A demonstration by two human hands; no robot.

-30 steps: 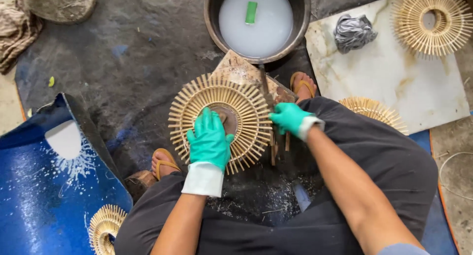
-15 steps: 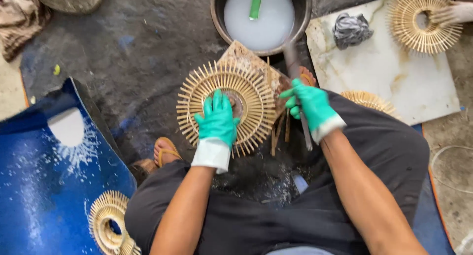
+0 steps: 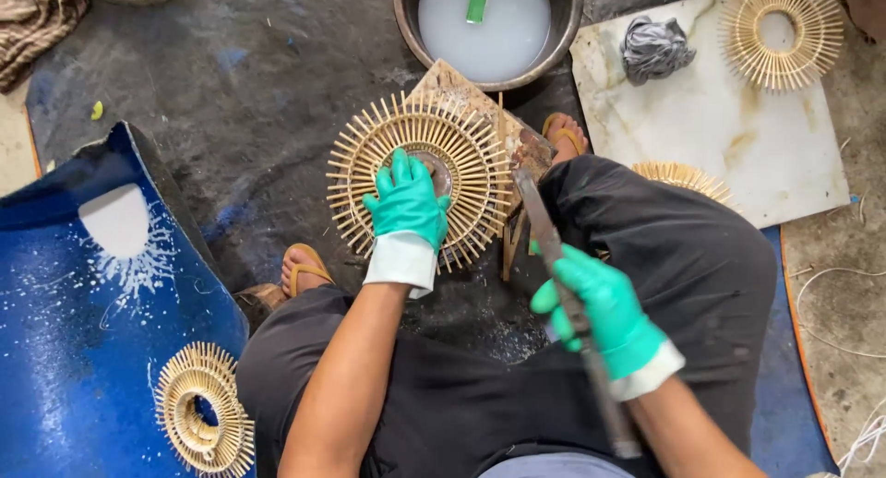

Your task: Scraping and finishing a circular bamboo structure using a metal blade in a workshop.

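Gloved hands at a spoked rattan ring, seen from above.

The left hand (image 3: 406, 206) lies spread, palm down, on the hub of the rattan ring (image 3: 420, 178), which rests flat on a wooden block (image 3: 461, 95) ahead of the knees. The right hand (image 3: 600, 307), fist closed, grips a long blade (image 3: 544, 229); its long axis runs from lap to ring, tip just beside the ring's right rim. A basin (image 3: 554, 44) stands beyond.
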